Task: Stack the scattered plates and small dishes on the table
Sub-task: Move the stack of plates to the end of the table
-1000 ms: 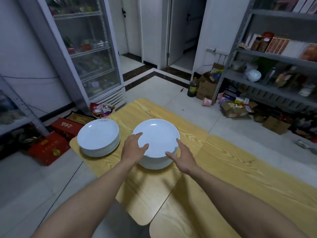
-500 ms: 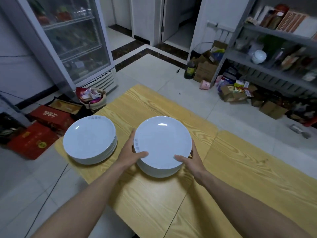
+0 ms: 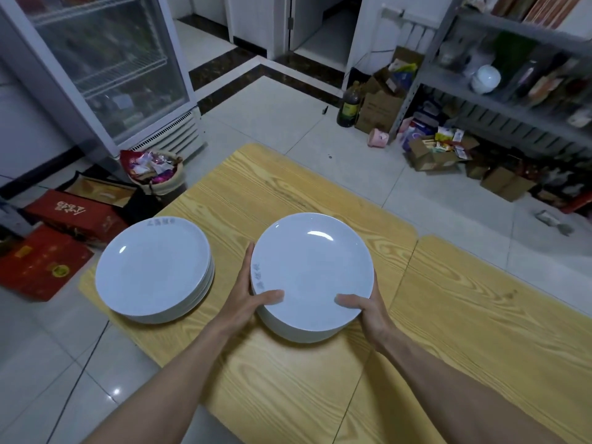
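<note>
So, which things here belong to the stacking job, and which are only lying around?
Job: held plate stack, gripped by left hand and right hand; second plate stack; table.
Lying about: glass-door fridge, red boxes, snack basket, dark bottle, pink cup.

A pale grey tiled floor (image 3: 272, 116) is crossed by a dark stone strip (image 3: 224, 64). A white glass-door refrigerator (image 3: 105, 68) is set at the left, a grey metal shelving rack (image 3: 499, 99) at the right.

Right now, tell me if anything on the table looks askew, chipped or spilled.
Nothing spilled or chipped shows. The left hand and right hand grip the right plate stack, evenly piled. The left plate stack sits right at the table edge.
</note>
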### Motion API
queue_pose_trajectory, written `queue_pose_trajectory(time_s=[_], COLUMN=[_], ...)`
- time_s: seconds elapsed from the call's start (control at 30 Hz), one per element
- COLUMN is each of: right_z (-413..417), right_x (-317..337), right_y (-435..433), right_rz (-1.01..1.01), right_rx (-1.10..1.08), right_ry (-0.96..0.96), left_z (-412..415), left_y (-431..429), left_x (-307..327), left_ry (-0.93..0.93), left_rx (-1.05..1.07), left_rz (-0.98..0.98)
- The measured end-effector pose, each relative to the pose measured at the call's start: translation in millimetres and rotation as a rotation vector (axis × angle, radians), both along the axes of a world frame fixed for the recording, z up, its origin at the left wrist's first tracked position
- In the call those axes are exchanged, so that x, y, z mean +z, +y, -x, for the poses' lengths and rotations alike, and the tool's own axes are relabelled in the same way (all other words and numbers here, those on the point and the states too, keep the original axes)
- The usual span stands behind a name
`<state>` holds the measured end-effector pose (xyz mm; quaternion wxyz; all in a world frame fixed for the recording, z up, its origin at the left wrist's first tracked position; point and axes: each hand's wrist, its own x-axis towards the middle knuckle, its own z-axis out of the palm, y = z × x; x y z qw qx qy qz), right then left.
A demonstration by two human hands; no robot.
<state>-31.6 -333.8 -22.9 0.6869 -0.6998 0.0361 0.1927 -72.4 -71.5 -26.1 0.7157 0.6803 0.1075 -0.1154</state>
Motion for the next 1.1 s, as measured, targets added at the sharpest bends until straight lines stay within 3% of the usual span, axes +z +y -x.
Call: queue_pose_trajectory(time_s=[0.63,1.1], right_z=[-12.7,16.8], right_x=[-13.9,72.0], right_y=[5.3,-21.6], right_rz=[-0.047,-0.060], right_rx=[-0.095,-0.173], right_ry=[-0.070,-0.279], left_z=[-4.7,-9.2], left_y=[-5.7,-22.4], left_x=[-7.6,75.2], left_ry=[-0.079,-0.306], left_rx=[0.102,-0.044], left_rz=[0.005,-0.045])
